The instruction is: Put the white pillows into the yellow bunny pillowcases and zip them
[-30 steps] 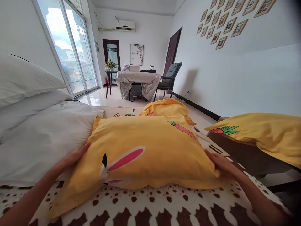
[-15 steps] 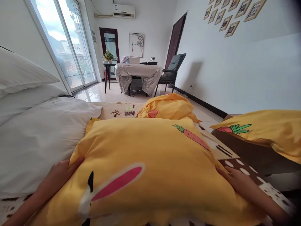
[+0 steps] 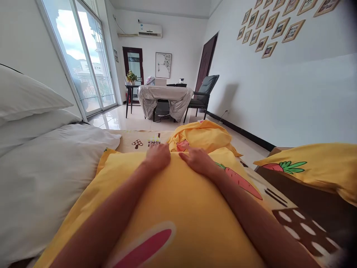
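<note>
A plump yellow pillow (image 3: 178,197) with a carrot print and a pink rabbit ear fills the front of the view, lying on a patterned bed sheet (image 3: 129,136). Both my arms reach over it to its far edge. My left hand (image 3: 158,156) grips that edge left of centre, its fingertips out of sight beyond it. Just to the right, my right hand (image 3: 197,159) holds the same edge, thumb on the near side and fingers curled over. A crumpled yellow cloth (image 3: 208,136) with a carrot print lies right behind the pillow.
White pillows (image 3: 55,167) are piled along the left. Another yellow carrot-print pillow (image 3: 320,167) rests on a brown surface at the right. Beyond the bed stand a covered table (image 3: 167,93), a black chair (image 3: 205,93) and a small table with a plant (image 3: 131,77).
Both hands have left the pillow's left and right sides and come together at the middle of its far edge. The view has tilted up slightly.
</note>
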`<action>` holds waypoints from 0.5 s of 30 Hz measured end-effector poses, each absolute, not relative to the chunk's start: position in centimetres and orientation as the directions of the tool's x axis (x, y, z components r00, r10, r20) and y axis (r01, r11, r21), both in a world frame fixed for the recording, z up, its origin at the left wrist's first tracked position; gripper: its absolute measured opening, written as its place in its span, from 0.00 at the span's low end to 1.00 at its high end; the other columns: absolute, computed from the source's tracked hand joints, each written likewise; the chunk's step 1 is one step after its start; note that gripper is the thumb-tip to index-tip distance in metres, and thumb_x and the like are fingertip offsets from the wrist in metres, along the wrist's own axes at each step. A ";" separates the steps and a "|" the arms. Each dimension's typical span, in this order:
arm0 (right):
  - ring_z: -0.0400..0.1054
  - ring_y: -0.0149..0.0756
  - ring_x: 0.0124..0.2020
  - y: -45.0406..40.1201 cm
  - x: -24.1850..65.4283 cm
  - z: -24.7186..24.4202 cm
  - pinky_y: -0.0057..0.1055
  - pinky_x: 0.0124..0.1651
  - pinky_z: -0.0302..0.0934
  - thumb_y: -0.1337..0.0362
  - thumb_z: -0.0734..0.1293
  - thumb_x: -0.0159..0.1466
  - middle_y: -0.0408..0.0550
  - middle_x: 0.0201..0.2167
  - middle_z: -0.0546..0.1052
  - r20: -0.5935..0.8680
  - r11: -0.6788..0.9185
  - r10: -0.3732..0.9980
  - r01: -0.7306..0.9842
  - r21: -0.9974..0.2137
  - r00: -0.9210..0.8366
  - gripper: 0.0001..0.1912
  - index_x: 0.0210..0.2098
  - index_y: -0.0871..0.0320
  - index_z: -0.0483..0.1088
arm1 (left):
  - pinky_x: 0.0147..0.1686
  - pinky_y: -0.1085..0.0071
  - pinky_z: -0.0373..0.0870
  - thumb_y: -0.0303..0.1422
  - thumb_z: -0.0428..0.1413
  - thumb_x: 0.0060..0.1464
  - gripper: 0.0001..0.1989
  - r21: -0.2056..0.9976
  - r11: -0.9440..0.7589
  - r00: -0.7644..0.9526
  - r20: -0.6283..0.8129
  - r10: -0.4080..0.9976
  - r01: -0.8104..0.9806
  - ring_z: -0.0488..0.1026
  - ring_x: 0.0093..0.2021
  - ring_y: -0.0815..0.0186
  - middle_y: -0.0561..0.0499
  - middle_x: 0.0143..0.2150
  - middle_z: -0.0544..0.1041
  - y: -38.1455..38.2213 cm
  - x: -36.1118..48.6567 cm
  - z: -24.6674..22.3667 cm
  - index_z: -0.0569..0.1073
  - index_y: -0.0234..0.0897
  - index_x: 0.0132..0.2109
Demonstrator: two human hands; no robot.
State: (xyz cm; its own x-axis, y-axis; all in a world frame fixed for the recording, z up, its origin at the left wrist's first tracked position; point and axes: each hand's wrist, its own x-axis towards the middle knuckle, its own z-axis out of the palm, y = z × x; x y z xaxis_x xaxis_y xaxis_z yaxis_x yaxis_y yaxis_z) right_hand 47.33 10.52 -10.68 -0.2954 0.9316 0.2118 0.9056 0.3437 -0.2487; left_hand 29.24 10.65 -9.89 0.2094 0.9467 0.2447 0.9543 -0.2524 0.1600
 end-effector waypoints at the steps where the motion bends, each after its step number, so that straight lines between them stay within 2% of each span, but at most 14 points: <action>1: 0.68 0.49 0.51 11.6 47.3 -12.5 0.41 0.54 0.57 0.50 0.53 0.66 0.52 0.50 0.75 0.168 0.341 0.938 0.897 -0.279 -0.304 0.24 0.54 0.55 0.66 | 0.43 0.60 0.67 0.33 0.44 0.58 0.14 0.178 -0.243 0.207 0.202 0.957 0.954 0.76 0.40 0.55 0.38 0.40 0.78 11.5 29.6 -12.0 0.73 0.34 0.39; 3: 0.67 0.47 0.53 13.5 49.2 -16.3 0.40 0.55 0.57 0.50 0.51 0.67 0.49 0.51 0.74 0.123 0.310 0.950 0.899 -0.309 -0.286 0.24 0.50 0.54 0.70 | 0.42 0.63 0.68 0.36 0.41 0.60 0.18 0.214 -0.217 0.186 0.157 0.970 0.952 0.76 0.41 0.57 0.40 0.40 0.79 12.5 29.0 -15.8 0.74 0.35 0.36; 5: 0.65 0.46 0.56 14.9 52.7 -19.4 0.42 0.58 0.55 0.53 0.50 0.67 0.47 0.54 0.72 0.096 0.262 0.965 0.907 -0.329 -0.244 0.24 0.49 0.53 0.71 | 0.48 0.64 0.66 0.37 0.38 0.61 0.21 0.237 -0.188 0.154 0.156 0.976 0.953 0.74 0.46 0.58 0.41 0.44 0.78 13.0 27.5 -18.2 0.74 0.36 0.39; 9: 0.63 0.39 0.58 16.7 58.3 -22.9 0.37 0.62 0.53 0.55 0.47 0.67 0.44 0.55 0.71 0.054 0.235 0.971 0.897 -0.375 -0.232 0.26 0.50 0.53 0.71 | 0.57 0.60 0.58 0.42 0.37 0.60 0.23 0.258 -0.098 0.077 0.091 0.993 0.961 0.69 0.54 0.57 0.45 0.51 0.76 14.4 23.3 -19.6 0.75 0.39 0.44; 12: 0.61 0.37 0.60 18.0 60.3 -24.2 0.34 0.64 0.51 0.53 0.46 0.67 0.43 0.57 0.70 0.033 0.221 0.973 0.886 -0.407 -0.228 0.28 0.51 0.55 0.71 | 0.54 0.61 0.63 0.46 0.37 0.59 0.26 0.271 0.007 -0.003 -0.014 1.000 0.963 0.71 0.52 0.55 0.46 0.51 0.77 15.8 19.5 -20.8 0.76 0.41 0.46; 15: 0.57 0.38 0.63 19.3 61.9 -25.5 0.37 0.66 0.47 0.51 0.47 0.66 0.43 0.59 0.67 0.004 0.150 0.987 0.894 -0.422 -0.163 0.29 0.55 0.56 0.68 | 0.51 0.67 0.66 0.47 0.38 0.59 0.26 0.274 0.060 -0.058 -0.013 0.998 0.960 0.73 0.51 0.59 0.50 0.49 0.77 16.9 15.6 -22.8 0.77 0.44 0.45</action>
